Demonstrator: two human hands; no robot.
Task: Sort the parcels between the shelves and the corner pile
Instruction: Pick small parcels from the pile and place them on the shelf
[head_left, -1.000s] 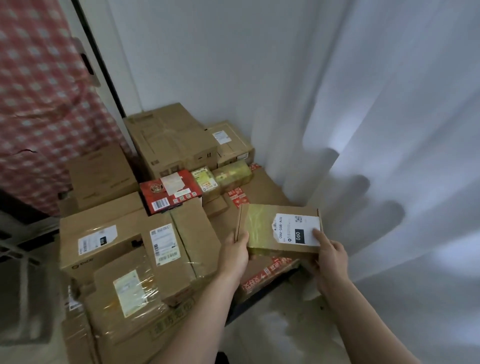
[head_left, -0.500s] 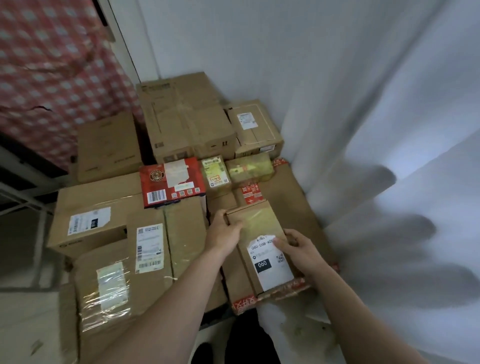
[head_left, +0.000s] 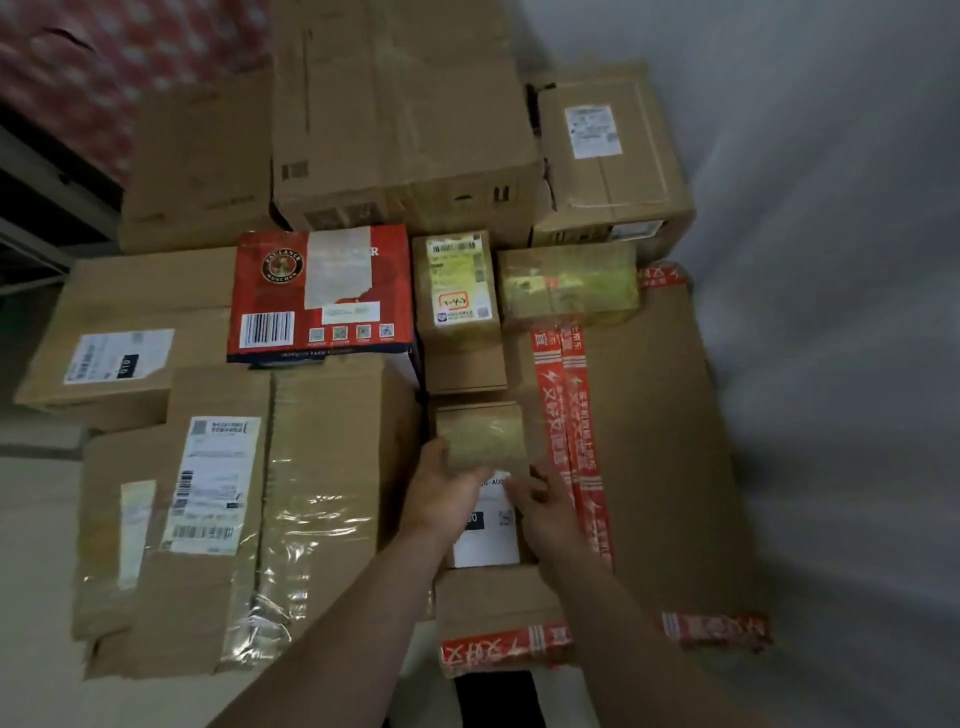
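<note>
A small taped cardboard parcel (head_left: 480, 441) with a white label lies flat on a large flat box (head_left: 654, 441) bound with red printed tape, at the front of the corner pile. My left hand (head_left: 441, 491) holds the parcel's left edge, with its fingers across the top. On the right edge, my right hand (head_left: 545, 512) holds the parcel beside the label. Both hands cover part of the label.
Stacked around it are a red printed carton (head_left: 322, 296), a yellow-labelled box (head_left: 457, 286), a glossy taped box (head_left: 569, 286), big brown boxes (head_left: 400, 119) behind and labelled ones (head_left: 218, 499) to the left. A white curtain (head_left: 841, 260) hangs right, red checked cloth (head_left: 104, 62) at the top left.
The parcel, held up in front of me a second ago, has been turned and lowered flat onto the red-taped box. Both hands stayed on it.
</note>
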